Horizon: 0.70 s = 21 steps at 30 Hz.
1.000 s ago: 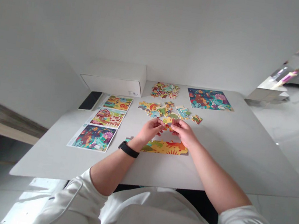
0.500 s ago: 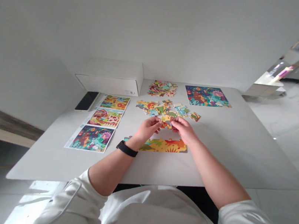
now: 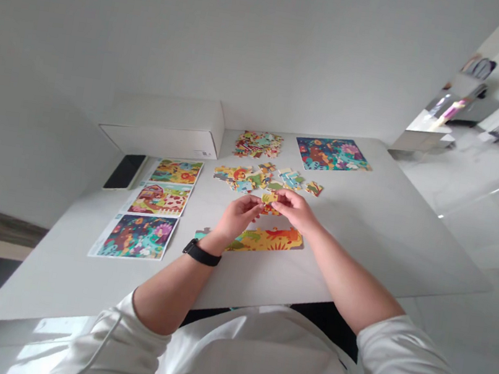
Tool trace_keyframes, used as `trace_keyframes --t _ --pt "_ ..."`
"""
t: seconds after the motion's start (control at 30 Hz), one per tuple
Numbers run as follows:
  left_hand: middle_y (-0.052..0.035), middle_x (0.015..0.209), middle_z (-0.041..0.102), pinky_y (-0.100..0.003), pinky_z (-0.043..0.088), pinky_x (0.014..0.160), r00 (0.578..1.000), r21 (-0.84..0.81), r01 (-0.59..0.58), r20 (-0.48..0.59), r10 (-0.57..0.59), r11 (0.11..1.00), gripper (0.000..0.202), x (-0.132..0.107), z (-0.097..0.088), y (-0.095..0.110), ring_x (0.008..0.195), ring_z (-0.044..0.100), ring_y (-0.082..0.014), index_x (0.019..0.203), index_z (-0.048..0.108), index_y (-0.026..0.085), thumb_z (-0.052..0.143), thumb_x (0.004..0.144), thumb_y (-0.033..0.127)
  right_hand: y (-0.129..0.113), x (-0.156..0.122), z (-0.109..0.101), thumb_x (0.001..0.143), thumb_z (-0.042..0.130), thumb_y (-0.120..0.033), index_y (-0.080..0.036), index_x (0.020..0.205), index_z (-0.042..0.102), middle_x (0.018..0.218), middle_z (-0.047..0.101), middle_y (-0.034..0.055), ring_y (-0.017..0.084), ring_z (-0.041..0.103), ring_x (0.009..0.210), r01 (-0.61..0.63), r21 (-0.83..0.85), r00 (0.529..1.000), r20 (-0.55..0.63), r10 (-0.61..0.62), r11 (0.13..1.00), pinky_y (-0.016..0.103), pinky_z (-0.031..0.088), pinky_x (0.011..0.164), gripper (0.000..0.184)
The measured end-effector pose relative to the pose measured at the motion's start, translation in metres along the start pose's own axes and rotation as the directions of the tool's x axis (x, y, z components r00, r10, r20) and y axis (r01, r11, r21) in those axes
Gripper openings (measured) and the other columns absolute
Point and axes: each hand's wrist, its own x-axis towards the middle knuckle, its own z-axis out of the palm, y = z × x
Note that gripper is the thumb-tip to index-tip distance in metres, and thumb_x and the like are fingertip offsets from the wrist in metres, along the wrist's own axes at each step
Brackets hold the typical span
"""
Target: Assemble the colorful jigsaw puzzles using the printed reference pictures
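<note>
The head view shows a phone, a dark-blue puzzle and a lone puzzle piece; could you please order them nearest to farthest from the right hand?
1. Lone puzzle piece, just beyond the right hand.
2. Dark-blue puzzle, farther back, on the right.
3. Phone, well to the left.

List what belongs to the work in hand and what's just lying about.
In use, it seems:
yellow piece, between left hand and right hand
nearby loose pieces
joined puzzle strip
printed pictures, likely for reference

Probably just lying about:
phone
white box
far heap of pieces
dark blue picture
</note>
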Motion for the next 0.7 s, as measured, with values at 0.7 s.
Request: trace_keyframes --t 0.7 --pt "-0.0127 0.138 0.069 -0.048 0.057 0.111 0.81 0.614 -0.583 0.493 0.319 0.532 0.039 -0.029 0.02 0.01 0.126 0.067 -0.0285 0.145 0.069 0.026 0.063 0.106 0.025 -0.019 -0.007 -0.088 0.074 0.096 -0.041 -0.02 0.101 0.076 0.095 0.076 0.0026 0.017 0.068 0.083 -0.223 -0.264 0.933 0.22 0.283 0.938 0.025 0.054 0.068 0.04"
